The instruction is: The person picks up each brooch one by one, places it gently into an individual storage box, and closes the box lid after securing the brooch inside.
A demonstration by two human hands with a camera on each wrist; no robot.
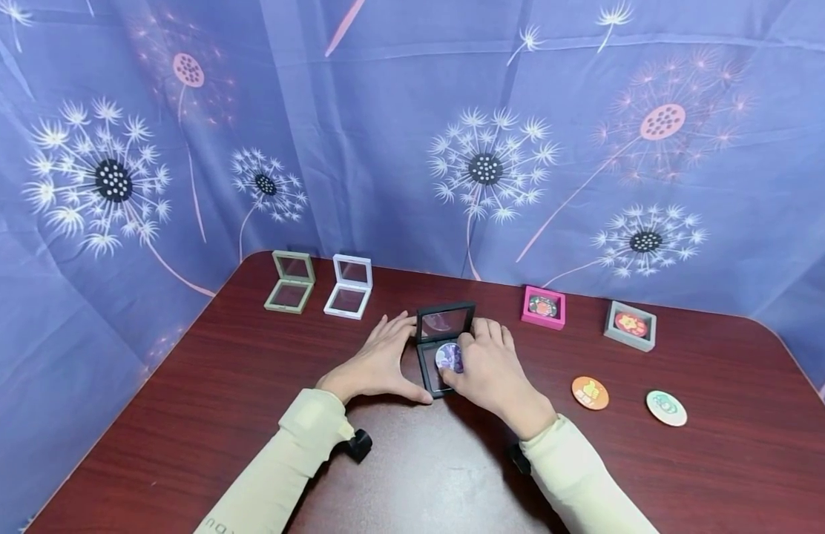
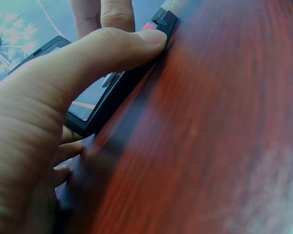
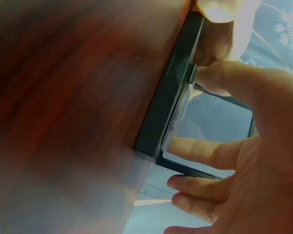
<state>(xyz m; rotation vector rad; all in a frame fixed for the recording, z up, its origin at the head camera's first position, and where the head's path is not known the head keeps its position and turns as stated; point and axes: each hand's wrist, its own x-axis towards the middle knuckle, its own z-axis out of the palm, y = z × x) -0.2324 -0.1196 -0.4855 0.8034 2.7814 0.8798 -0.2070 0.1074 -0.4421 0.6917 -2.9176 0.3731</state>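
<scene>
A black hinged display case (image 1: 426,371) stands on the table with its lid raised, clear film filling both halves. My left hand (image 1: 379,363) grips the case from its left side. In the left wrist view the left thumb (image 2: 136,46) lies along the front edge, with other fingers behind the case. A round purple-and-white badge (image 1: 446,357) lies over the film of the lower half. My right hand (image 1: 495,371) pinches this badge between thumb and forefinger, covering its right part. The right wrist view shows the right forefinger (image 3: 200,150) reaching in over the film (image 3: 215,117).
Behind on the left, a green case (image 1: 288,295) and a white case (image 1: 348,300) stand with lids up. Pink (image 1: 543,321) and grey (image 1: 628,340) cases, each with a badge, are at right. Orange (image 1: 590,393) and pale green (image 1: 666,408) badges lie in front.
</scene>
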